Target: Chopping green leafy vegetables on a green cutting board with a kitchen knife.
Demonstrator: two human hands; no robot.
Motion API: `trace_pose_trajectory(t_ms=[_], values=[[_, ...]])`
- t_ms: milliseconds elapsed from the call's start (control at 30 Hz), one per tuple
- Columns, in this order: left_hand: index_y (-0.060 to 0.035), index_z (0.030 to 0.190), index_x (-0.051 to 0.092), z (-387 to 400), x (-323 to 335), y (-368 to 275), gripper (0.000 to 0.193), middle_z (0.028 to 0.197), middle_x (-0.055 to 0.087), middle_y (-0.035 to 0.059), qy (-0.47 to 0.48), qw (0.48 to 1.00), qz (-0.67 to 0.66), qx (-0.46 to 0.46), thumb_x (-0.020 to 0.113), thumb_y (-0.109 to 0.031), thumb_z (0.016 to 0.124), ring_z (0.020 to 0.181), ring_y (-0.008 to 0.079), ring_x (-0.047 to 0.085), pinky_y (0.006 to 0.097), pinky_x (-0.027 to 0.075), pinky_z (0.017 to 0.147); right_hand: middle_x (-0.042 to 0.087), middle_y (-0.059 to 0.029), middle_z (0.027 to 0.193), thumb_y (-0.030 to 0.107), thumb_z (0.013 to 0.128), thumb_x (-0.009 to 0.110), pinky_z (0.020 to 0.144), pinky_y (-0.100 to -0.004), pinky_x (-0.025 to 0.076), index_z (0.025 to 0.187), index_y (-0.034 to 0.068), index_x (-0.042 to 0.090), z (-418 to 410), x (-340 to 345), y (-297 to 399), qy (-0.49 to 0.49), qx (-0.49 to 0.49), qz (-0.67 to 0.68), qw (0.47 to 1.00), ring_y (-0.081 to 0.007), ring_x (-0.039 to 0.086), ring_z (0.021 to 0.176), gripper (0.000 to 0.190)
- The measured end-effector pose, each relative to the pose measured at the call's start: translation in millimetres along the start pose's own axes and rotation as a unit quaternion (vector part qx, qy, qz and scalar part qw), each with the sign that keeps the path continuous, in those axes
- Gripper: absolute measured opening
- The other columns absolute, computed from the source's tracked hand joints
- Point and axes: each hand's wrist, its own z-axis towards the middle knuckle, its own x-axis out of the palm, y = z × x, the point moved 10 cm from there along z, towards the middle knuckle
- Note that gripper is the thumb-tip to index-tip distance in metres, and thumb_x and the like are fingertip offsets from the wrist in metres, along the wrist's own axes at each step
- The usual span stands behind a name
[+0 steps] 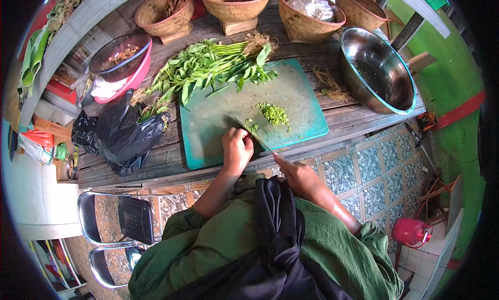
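Note:
My right hand (298, 177) grips a kitchen knife (254, 135) whose blade slants up and left over the green cutting board (304, 101). Beside the blade, my left hand (237, 149) rests low over the board with curled fingers. Whether anything is inside those fingers is hidden. Thin green slices (275, 113) are heaped right of the blade, with a few scattered around them. A bunch of leafy greens with roots, likely water spinach (218, 64), lies across the board's far edge and the wooden table.
A black plastic bag (121, 132) of greens lies left. Right stand a steel basin (382, 70) and loose roots (331, 85). Woven baskets (236, 6) line the back, near a pink basin (136, 76) under a dark colander (117, 62). Folding chairs (135, 218) stand below left.

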Motion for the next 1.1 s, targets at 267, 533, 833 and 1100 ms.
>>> trace_pose_trajectory(t_ms=[267,533,833,1100], values=[[-0.0055,0.078,0.056,0,-1,-6,0.014,0.073,0.056,0.0127,-0.003,1.000,0.002,0.013,0.068,0.000,0.071,0.072,0.0365,0.058,0.0485,0.043,0.064,0.066,-0.0257,0.084,0.011,0.095,0.058,0.069,-0.0489,0.052,0.140,0.012,0.053,-2,2,-6,0.015,0.046,-0.028,0.998,-0.0413,0.066,0.077,0.046],[-0.0051,0.079,0.056,0,-3,-5,0.014,0.075,0.056,0.0124,-0.004,1.000,0.014,0.018,0.067,0.000,0.072,0.072,0.0356,0.057,0.0485,0.044,0.064,0.065,-0.0306,0.088,0.011,0.094,0.057,0.070,-0.0513,0.052,0.139,0.010,0.052,-10,-2,-6,0.016,0.011,0.031,0.999,-0.0440,0.066,0.083,0.045],[-0.0067,0.086,0.062,-2,-1,-3,0.011,0.082,0.059,0.0116,0.032,0.999,-0.003,-0.001,0.066,-0.004,0.077,0.081,0.0345,0.059,0.0462,0.045,0.072,0.066,-0.0276,0.105,0.011,0.096,0.055,0.081,-0.0500,0.053,0.135,0.009,0.056,13,-7,-1,-0.060,-0.038,0.080,0.994,-0.0420,0.065,0.096,0.039],[-0.0095,0.092,0.067,12,-19,-16,0.014,0.100,0.065,0.0076,0.050,0.998,0.049,0.010,0.069,-0.006,0.078,0.100,0.0307,0.060,0.0445,0.045,0.084,0.065,-0.0217,0.088,0.021,0.092,0.063,0.072,-0.0505,0.052,0.140,0.025,0.053,1,-46,-24,-0.065,0.149,-0.127,0.979,-0.0429,0.065,0.082,0.049]])
